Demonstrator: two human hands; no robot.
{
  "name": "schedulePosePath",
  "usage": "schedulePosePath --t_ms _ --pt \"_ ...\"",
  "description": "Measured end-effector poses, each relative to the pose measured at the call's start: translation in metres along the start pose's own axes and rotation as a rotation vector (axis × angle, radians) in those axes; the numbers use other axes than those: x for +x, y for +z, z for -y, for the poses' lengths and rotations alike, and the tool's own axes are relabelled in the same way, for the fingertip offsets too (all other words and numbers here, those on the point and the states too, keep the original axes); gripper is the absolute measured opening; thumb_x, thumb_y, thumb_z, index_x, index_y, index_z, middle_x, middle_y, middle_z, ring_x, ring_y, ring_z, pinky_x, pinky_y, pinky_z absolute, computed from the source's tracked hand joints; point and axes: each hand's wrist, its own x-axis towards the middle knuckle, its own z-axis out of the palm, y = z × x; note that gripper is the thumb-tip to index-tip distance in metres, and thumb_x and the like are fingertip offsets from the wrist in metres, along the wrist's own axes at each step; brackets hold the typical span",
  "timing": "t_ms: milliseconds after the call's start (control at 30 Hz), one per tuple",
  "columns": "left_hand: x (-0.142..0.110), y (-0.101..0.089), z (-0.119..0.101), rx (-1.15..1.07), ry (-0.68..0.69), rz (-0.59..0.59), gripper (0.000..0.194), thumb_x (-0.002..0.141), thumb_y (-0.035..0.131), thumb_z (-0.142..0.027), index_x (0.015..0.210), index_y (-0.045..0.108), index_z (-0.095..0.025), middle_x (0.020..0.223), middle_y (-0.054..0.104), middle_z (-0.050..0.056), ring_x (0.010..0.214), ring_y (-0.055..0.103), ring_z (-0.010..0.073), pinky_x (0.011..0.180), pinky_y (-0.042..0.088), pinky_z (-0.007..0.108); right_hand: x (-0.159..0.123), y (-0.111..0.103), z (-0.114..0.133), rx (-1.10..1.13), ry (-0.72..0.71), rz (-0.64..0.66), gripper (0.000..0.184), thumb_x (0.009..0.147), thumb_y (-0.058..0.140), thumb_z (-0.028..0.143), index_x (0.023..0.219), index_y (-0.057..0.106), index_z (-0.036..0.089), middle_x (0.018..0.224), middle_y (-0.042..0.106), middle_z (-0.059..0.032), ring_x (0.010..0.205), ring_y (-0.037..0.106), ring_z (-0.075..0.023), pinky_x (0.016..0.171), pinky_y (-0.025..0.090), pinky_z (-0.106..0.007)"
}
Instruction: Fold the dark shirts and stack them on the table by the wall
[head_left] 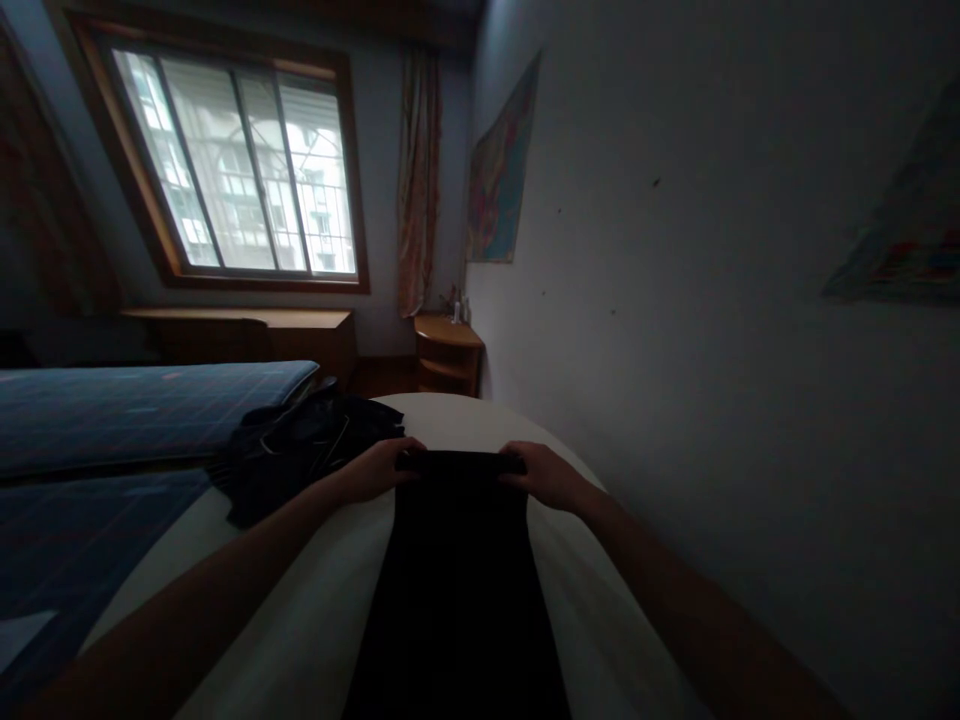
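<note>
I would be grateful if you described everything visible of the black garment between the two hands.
The plain black cloth garment lies lengthwise over the pale rounded tabletop, widening towards the camera and running out of view. The left hand and right hand grip the corners of its straight far edge, seemingly a band. Darkness hides any seams.
</note>
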Motion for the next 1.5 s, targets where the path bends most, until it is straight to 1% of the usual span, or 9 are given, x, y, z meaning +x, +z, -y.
schedulePosePath --t_ms 233,367,467,633,767,1000,1167,1367,1500 --pt "-0.054 -0.001 -0.03 -0.024 0.068 0.068 0.025 0.08 0.062 -0.027 0.104 0.063 -0.019 0.095 0.068 0.001 0.085 0.063 0.0178 0.079 0.05 0.03 -0.054 -0.005 0.037 -0.002 -0.076 -0.025 0.022 0.079 0.069 0.019 0.101 0.066 0.022 0.096 0.069 -0.0027 0.085 0.064 -0.0172 0.077 0.046 -0.029" --pt "-0.088 0.005 -0.037 0.0 0.107 0.077 0.022 0.081 0.058 -0.018 0.102 0.062 -0.022 0.098 0.065 0.0 0.088 0.06 0.0164 0.079 0.048 0.028 -0.084 0.0 0.053 -0.063 -0.154 -0.029 0.027 0.078 0.063 0.013 0.103 0.064 0.023 0.099 0.068 -0.003 0.091 0.063 -0.0182 0.083 0.045 -0.031" --pt "-0.109 0.013 -0.04 0.03 0.142 0.095 0.031 0.078 0.054 -0.008 0.105 0.06 -0.023 0.102 0.063 0.001 0.089 0.06 0.0153 0.079 0.048 0.027 -0.105 0.011 0.059 -0.119 -0.206 -0.037 0.035 0.073 0.062 0.008 0.105 0.063 0.023 0.1 0.067 -0.0039 0.098 0.061 -0.0207 0.087 0.045 -0.035" --pt "-0.134 0.032 -0.038 0.184 0.261 0.13 0.05 0.072 0.053 0.001 0.113 0.059 -0.027 0.11 0.063 0.003 0.099 0.061 0.0181 0.086 0.048 0.03 -0.131 0.043 0.056 -0.209 -0.285 -0.024 0.044 0.072 0.061 0.004 0.111 0.062 0.024 0.102 0.066 -0.0056 0.098 0.059 -0.0226 0.092 0.044 -0.042" --pt "-0.146 0.045 -0.029 0.287 0.371 0.117 0.054 0.071 0.053 0.004 0.114 0.058 -0.028 0.11 0.063 0.003 0.102 0.06 0.0197 0.088 0.048 0.033 -0.146 0.065 0.047 -0.258 -0.345 -0.027 0.045 0.075 0.06 0.004 0.114 0.062 0.026 0.095 0.067 -0.0034 0.09 0.06 -0.0206 0.094 0.044 -0.044" --pt "-0.156 0.052 -0.038 0.363 0.543 0.03 0.047 0.08 0.048 0.002 0.115 0.056 -0.027 0.103 0.064 0.004 0.092 0.061 0.0185 0.079 0.049 0.03 -0.167 0.079 0.036 -0.274 -0.531 -0.217 0.041 0.08 0.052 0.005 0.115 0.059 0.026 0.086 0.065 -0.0025 0.083 0.059 -0.0188 0.096 0.045 -0.042" --pt "-0.164 0.063 -0.047 0.434 0.588 0.082 0.036 0.086 0.049 0.0 0.11 0.057 -0.025 0.096 0.065 0.004 0.085 0.061 0.0185 0.075 0.049 0.03 -0.176 0.093 0.032 -0.255 -0.503 -0.198 0.04 0.076 0.052 0.005 0.111 0.059 0.024 0.086 0.066 -0.0031 0.083 0.06 -0.0195 0.095 0.046 -0.042" --pt "-0.167 0.064 -0.048 0.415 0.648 0.045 0.029 0.094 0.051 -0.008 0.116 0.056 -0.025 0.095 0.064 0.004 0.085 0.059 0.0176 0.077 0.049 0.031 -0.178 0.092 0.031 -0.258 -0.605 -0.283 0.031 0.086 0.047 0.007 0.11 0.061 0.022 0.082 0.067 -0.0033 0.077 0.061 -0.0179 0.089 0.05 -0.038" --pt "-0.17 0.066 -0.053 0.463 0.653 0.101 0.016 0.095 0.054 -0.01 0.105 0.058 -0.021 0.092 0.064 0.003 0.082 0.057 0.0175 0.075 0.047 0.031 -0.183 0.091 0.033 -0.244 -0.637 -0.283 0.028 0.091 0.047 0.008 0.11 0.061 0.023 0.081 0.069 -0.0026 0.075 0.061 -0.017 0.085 0.052 -0.036"
